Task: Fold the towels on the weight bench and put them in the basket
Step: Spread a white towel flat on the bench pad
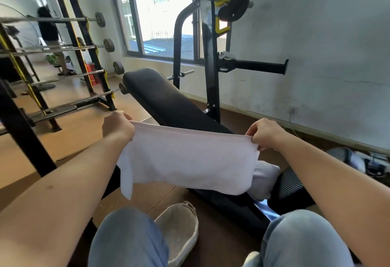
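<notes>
I hold a white towel point(185, 159) stretched out in the air above the black weight bench point(166, 100). My left hand point(117, 126) pinches its upper left corner and my right hand point(267, 133) pinches its upper right corner. The towel hangs doubled over, with a loose corner drooping at the lower left. Behind it, a second white towel point(263, 180) lies bunched on the bench, partly hidden. A beige fabric basket point(179, 231) sits on the floor between my knees, and I see nothing inside it.
The bench's rack uprights point(211, 66) carry a barbell with a plate point(233, 2) overhead. A barbell storage rack point(84, 51) stands to the left on the wooden floor. A person stands far back left. Dark striped objects point(337, 155) lie by the right wall.
</notes>
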`<action>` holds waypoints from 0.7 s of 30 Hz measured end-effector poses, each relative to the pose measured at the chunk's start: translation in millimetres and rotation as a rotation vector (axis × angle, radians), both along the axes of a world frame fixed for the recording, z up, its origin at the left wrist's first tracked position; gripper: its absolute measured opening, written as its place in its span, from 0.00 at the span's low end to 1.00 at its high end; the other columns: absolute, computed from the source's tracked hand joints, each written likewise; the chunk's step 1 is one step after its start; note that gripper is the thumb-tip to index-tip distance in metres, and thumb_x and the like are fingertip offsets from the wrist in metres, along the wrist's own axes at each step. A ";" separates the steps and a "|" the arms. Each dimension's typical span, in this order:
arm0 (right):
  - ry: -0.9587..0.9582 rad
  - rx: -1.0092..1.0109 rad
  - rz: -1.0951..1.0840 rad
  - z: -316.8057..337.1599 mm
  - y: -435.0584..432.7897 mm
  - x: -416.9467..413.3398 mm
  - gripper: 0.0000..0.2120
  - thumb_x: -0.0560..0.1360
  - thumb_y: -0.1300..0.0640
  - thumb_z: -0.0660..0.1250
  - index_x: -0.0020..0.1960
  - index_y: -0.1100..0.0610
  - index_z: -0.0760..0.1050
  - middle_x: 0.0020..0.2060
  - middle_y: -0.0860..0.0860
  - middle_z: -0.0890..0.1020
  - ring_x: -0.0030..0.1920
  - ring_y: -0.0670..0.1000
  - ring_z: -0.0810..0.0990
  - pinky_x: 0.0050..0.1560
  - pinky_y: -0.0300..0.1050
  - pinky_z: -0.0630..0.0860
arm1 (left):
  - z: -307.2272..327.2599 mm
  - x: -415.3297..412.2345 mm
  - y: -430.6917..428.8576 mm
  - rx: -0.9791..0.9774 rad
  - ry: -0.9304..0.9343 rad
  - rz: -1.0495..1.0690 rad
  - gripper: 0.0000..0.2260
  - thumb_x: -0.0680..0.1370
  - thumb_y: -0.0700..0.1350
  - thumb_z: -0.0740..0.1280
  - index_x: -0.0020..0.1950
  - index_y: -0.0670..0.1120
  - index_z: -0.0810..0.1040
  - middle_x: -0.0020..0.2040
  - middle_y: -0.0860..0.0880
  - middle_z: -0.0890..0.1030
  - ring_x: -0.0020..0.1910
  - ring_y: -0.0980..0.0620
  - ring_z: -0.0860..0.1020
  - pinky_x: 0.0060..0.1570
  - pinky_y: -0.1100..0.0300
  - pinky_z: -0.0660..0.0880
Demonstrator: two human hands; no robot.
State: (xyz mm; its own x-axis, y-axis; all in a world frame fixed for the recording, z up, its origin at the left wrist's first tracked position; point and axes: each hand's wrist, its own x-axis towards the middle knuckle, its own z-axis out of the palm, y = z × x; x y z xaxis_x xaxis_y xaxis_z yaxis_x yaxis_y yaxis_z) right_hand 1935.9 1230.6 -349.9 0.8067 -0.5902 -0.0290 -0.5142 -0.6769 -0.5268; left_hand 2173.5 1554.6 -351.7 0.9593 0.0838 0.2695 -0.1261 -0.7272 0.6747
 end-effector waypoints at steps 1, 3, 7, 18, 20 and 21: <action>0.010 -0.013 -0.006 -1.6 0.2 -0.4 0.16 0.75 0.71 0.61 0.49 0.56 0.84 0.45 0.56 0.83 0.38 0.54 0.84 0.33 0.43 0.83 | -1.6 0.9 -1.9 -0.040 0.015 0.019 0.12 0.78 0.31 0.67 0.50 0.47 0.80 0.52 0.42 0.80 0.50 0.40 0.80 0.48 0.46 0.85; 0.018 0.000 -0.022 -5.4 -0.8 -1.3 0.16 0.76 0.71 0.60 0.49 0.56 0.83 0.46 0.55 0.82 0.40 0.55 0.84 0.31 0.43 0.82 | -2.5 2.0 -7.7 -0.163 0.071 0.058 0.10 0.79 0.32 0.68 0.55 0.45 0.83 0.55 0.42 0.81 0.52 0.39 0.80 0.46 0.47 0.85; 0.017 0.004 -0.023 -15.8 -4.2 0.4 0.16 0.76 0.72 0.61 0.46 0.57 0.84 0.46 0.55 0.82 0.37 0.53 0.86 0.31 0.40 0.81 | -4.0 7.1 -13.6 -0.243 0.109 0.072 0.11 0.80 0.33 0.67 0.50 0.46 0.86 0.54 0.47 0.80 0.56 0.44 0.78 0.55 0.53 0.80; -0.126 -0.137 -0.116 -29.2 -20.3 0.8 0.17 0.72 0.68 0.62 0.46 0.55 0.87 0.45 0.55 0.86 0.47 0.55 0.79 0.47 0.43 0.73 | -19.1 6.3 -5.1 0.201 -0.136 -0.101 0.09 0.82 0.39 0.64 0.58 0.44 0.83 0.54 0.40 0.83 0.53 0.39 0.80 0.50 0.50 0.77; -0.139 -0.131 -0.141 -33.0 -26.5 -0.7 0.17 0.72 0.68 0.62 0.46 0.54 0.87 0.45 0.55 0.86 0.48 0.55 0.79 0.48 0.43 0.74 | -22.7 8.7 -2.9 0.266 -0.171 -0.149 0.08 0.81 0.39 0.64 0.56 0.43 0.82 0.52 0.40 0.82 0.52 0.38 0.79 0.51 0.48 0.79; -0.146 -0.132 -0.157 -35.4 -29.6 -1.4 0.16 0.72 0.68 0.62 0.46 0.54 0.86 0.46 0.56 0.86 0.47 0.56 0.78 0.48 0.43 0.74 | -24.1 9.4 -2.6 0.309 -0.180 -0.165 0.08 0.80 0.37 0.65 0.55 0.43 0.83 0.52 0.39 0.81 0.51 0.38 0.79 0.52 0.47 0.79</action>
State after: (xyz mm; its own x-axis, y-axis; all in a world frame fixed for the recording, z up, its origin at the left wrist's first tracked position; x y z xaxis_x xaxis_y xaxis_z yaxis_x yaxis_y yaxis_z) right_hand 1934.4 1201.0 -385.3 0.6946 -0.6998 0.1669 -0.5433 -0.6623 -0.5160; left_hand 2182.9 1551.9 -375.8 0.8883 -0.1793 0.4229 -0.3548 -0.8526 0.3837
